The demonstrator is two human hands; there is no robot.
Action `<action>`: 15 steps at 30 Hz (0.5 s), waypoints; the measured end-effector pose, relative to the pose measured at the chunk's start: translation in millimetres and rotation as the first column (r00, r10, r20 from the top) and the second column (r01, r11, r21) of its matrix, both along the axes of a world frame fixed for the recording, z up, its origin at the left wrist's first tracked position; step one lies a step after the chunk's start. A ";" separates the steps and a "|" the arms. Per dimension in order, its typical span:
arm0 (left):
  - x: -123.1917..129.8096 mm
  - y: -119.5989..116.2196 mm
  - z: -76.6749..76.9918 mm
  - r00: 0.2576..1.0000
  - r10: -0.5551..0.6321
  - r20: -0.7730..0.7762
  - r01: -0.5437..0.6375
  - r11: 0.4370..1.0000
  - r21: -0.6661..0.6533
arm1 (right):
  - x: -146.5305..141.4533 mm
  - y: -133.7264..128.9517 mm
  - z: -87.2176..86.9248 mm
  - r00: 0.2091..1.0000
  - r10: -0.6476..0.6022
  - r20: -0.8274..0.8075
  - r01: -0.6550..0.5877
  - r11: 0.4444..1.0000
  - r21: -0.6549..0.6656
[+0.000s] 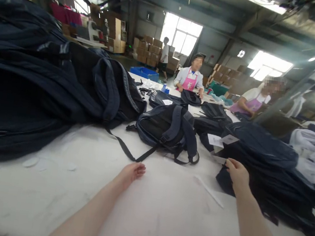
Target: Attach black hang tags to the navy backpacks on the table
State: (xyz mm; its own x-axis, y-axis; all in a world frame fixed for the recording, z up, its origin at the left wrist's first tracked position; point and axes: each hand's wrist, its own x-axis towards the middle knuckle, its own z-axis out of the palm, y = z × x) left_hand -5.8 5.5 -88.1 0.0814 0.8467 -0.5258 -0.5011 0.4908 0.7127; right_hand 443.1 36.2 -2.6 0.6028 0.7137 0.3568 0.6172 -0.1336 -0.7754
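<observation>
My right hand point(237, 175) pinches a white paper tag point(218, 159) at the edge of the dark backpacks piled on the right point(261, 166). Two more white tags point(215, 140) lie on that pile just beyond my fingers. My left hand point(134, 172) is over the white table with its fingers loosely curled and nothing visible in them. Just past it, a black strap point(124, 147) lies in a bend on the tabletop. A navy backpack point(162, 128) rests beyond both hands, shoulder straps facing up.
A large heap of dark backpacks point(48, 88) covers the table's left side. A white strip point(210, 192) and paper scraps point(35, 163) lie on the white table point(144, 217). Across it, a person in a pink apron point(190, 81) handles another bag; a second person point(254, 101) works at right.
</observation>
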 end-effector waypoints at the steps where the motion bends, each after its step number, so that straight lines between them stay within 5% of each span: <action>1: 0.0 0.4 -0.9 1.000 0.003 0.001 -0.003 1.000 -0.002 | -14.5 4.6 -5.4 0.996 0.086 0.004 -0.085 0.994 -0.065; 6: -0.7 0.5 -3.8 1.000 -0.015 0.000 0.015 1.000 0.004 | -92.8 24.1 -26.5 0.907 0.421 -0.022 -0.410 0.870 -0.274; 15: -0.4 2.4 -8.6 0.999 -0.031 0.009 0.031 0.999 0.015 | -248.6 23.3 -68.8 0.623 0.782 -0.004 -0.741 0.589 -0.323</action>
State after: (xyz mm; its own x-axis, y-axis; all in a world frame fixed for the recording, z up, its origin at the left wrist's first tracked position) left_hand -6.2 7.9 -96.7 0.1123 0.8513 -0.5126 -0.4923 0.4957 0.7155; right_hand 194.5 59.5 -71.4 -0.2422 0.9645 0.1050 0.6780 0.2456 -0.6928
